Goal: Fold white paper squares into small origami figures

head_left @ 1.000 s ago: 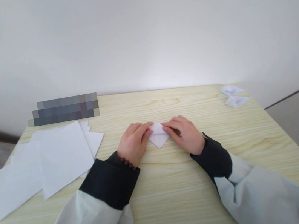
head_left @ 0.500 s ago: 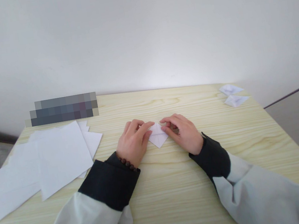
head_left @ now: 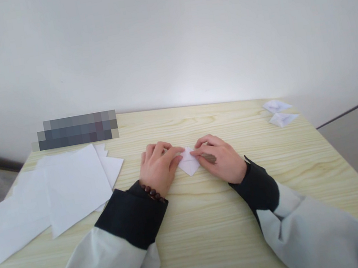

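A small folded white paper piece (head_left: 188, 164) lies on the light wooden table (head_left: 214, 219), its point toward me. My left hand (head_left: 158, 166) presses its left side with fingers curled and fingertips on the paper. My right hand (head_left: 219, 158) pinches and presses the paper's upper right edge, fingers bent together. Both hands cover the paper's sides; only its middle and lower tip show. A bead bracelet sits on my left wrist.
A loose spread of white paper sheets (head_left: 55, 196) lies on the table's left side. Two small folded paper pieces (head_left: 278, 112) sit at the far right corner. A blurred dark strip (head_left: 77, 130) lies along the back edge. The wall stands right behind the table.
Both hands have drawn closer over the folded paper; my right fingers moved left onto its top edge, and the visible part of the paper has become smaller.
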Tool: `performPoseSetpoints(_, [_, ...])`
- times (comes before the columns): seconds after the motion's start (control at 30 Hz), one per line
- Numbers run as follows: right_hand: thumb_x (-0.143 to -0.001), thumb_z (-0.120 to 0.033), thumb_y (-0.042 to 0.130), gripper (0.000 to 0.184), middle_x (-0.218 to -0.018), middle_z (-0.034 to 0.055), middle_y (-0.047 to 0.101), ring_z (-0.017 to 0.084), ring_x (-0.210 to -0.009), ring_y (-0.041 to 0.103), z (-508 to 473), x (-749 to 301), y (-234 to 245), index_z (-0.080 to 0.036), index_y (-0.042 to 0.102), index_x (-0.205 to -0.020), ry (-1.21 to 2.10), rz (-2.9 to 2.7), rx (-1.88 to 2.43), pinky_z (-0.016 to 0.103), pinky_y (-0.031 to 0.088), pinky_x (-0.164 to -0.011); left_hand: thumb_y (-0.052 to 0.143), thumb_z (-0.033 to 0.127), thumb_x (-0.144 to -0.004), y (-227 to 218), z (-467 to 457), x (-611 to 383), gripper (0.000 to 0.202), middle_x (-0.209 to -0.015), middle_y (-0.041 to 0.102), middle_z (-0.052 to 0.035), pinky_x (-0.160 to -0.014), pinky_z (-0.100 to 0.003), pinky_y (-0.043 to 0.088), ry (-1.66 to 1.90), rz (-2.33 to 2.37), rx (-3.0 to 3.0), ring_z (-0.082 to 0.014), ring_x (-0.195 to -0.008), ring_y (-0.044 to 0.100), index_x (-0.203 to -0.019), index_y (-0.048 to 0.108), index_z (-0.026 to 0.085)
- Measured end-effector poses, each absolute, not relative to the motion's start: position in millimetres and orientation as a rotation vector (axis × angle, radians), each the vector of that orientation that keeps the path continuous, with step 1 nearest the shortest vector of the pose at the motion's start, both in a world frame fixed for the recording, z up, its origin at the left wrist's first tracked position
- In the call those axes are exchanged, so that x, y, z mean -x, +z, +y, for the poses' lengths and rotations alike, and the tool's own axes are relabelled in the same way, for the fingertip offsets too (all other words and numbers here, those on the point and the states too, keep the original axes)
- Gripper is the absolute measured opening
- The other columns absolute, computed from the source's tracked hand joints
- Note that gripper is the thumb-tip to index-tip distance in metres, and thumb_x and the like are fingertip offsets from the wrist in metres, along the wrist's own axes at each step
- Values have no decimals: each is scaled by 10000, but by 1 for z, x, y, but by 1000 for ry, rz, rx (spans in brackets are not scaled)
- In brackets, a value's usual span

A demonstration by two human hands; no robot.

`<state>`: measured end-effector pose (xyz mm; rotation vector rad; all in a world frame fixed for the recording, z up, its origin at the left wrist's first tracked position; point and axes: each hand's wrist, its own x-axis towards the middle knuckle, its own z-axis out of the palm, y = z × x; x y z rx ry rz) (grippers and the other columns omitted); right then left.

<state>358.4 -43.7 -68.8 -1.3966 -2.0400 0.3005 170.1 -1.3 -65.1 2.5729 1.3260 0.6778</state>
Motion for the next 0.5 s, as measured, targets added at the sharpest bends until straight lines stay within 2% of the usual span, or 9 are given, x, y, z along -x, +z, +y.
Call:
performPoseSetpoints(0.1, [-831, -210, 554, 161, -969, 70, 578, 179, -896, 566, -43, -362, -70, -193, 652, -958, 380, -1992, 1415, 333, 478, -824, 585, 325, -824, -64, -1, -169, 255, -987, 597, -72, -814, -420, 418, 652, 1414, -2553, -254, -933, 476, -1054, 663, 247])
performPoseSetpoints(0.2, [-826, -250, 572, 227, -984, 78, 562, 196, -930, 554, -43, -362, -71, -193, 606, -1043, 380, -1943, 1474, 350, 484, -827, 591, 379, -813, -66, -1, -167, 255, -994, 601, -61, -803, -410, 413, 665, 1358, -2594, -253, -932, 473, -1029, 680, 277])
performPoseSetpoints(0.27, [-831, -267, 566, 221, -985, 82, 555, 199, -932, 554, -43, -360, -72, -193, 609, -1034, 374, -1936, 1490, 351, 489, -819, 596, 397, -807, -68, 0, -166, 258, -999, 606, -57, -810, -406, 412, 692, 1305, -2602, -249, -937, 472, -1016, 687, 276])
performPoseSetpoints(0.5, [-822, -323, 576, 264, -1005, 80, 556, 207, -959, 556, -43, -356, -74, -210, 624, -1056, 312, -1917, 1494, 364, 473, -864, 642, 347, -771, -67, 4, -167, 208, -985, 648, -40, -840, -429, 402, 708, 1297, -2439, -250, -971, 510, -952, 687, 254])
